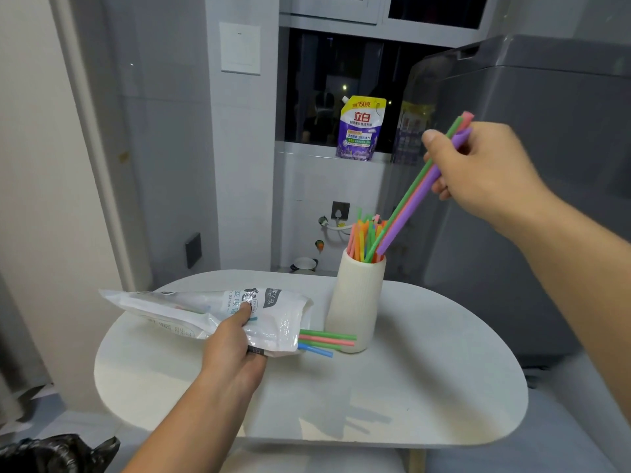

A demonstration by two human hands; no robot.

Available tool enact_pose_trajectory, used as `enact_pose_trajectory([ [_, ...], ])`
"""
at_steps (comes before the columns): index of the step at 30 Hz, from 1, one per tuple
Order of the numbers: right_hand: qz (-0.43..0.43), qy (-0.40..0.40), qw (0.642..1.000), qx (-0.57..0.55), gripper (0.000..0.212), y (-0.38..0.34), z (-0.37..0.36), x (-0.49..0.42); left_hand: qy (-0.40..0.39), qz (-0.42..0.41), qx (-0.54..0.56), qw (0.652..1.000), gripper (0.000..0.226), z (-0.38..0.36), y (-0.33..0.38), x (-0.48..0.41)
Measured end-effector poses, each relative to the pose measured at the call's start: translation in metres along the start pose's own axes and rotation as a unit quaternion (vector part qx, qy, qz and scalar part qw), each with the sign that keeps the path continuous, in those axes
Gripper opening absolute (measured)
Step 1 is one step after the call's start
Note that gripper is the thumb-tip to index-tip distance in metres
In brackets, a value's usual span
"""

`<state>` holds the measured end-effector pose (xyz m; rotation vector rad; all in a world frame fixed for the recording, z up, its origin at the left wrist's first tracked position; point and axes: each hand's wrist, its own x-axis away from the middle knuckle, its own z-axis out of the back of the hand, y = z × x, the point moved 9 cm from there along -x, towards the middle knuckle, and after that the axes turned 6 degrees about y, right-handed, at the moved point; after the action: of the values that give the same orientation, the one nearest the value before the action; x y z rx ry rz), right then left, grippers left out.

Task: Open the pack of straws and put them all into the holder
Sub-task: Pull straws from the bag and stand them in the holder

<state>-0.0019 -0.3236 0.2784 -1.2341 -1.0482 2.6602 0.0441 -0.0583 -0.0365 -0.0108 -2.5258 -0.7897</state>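
A: Holding what on the right?

B: Pinching a bunch of straws (409, 203) in the right hand (485, 172), near the upper ends: green, pink, purple. Slanted down, with lower tips at the mouth of the holder (356, 302).

A: And on the left?

B: Gripping the pack (205, 308) mid-body with the left hand (232, 343), thumb on top, toward the left edge of the surface (426, 370). Open end turned to the holder, with leftover straws (326, 341) poking out, touching its base or just beside it; cannot tell which.

A: Where for the holder?

B: Upright near the far edge, crowded with stored straws (363, 237).

A: How to handle?

B: Probably feather-light, smooth, springy rather than rigid. Likely to fan out or slip from a loose pinch. Best taken as a bunch near one end, kept parallel, fed in tips first. Careful of nudging the tall holder sideways, probably easy to tip. As for the pack, thin crinkly film, likely slippery. Better pinned mid-body and emptied by pulling the exposed ends.
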Motion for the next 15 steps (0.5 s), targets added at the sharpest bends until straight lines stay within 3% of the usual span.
enact_pose_trajectory([
  [15,-0.023,0.001,1.0,0.011,0.039,0.011,-0.031,0.0,-0.015,0.0,-0.002,1.0,0.037,-0.004,-0.002,0.003],
])
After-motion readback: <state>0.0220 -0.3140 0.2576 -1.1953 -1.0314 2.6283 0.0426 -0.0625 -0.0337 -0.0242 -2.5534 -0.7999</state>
